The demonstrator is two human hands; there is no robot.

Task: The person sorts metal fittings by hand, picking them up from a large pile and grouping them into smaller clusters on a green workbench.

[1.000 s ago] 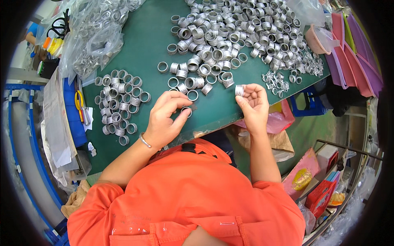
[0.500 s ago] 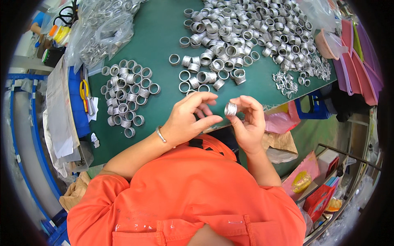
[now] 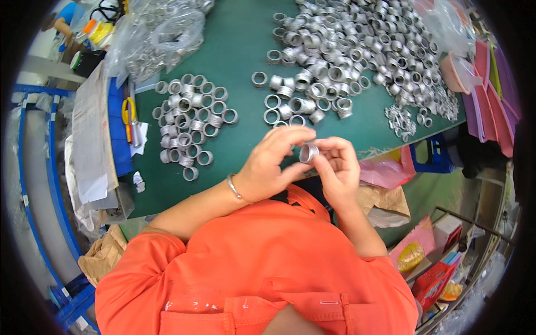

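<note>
My right hand (image 3: 339, 170) is closed on a short grey metal threaded ring (image 3: 309, 153), pinching it between thumb and fingers above the front edge of the table. The ring's open end is turned toward my left hand (image 3: 273, 162). My left hand has its fingers curved and its thumb apart, close around the ring's left side; I cannot tell whether they touch it. A silver bangle (image 3: 234, 187) is on my left wrist. Loose rings of the same kind (image 3: 301, 106) lie just beyond my hands. Left of them is a smaller group of rings (image 3: 192, 120).
The green table (image 3: 240, 44) carries a big heap of rings (image 3: 357, 42) at the far right and small metal pieces (image 3: 400, 120) near its right edge. Far left are plastic bags (image 3: 162, 42); yellow-handled scissors (image 3: 129, 111) lie in front. Pink bins (image 3: 491, 100) stand at right.
My left hand has come in closer to the ring, its fingers now curving around its side. The ring has turned its open end leftward. The whole view has shifted slightly.
</note>
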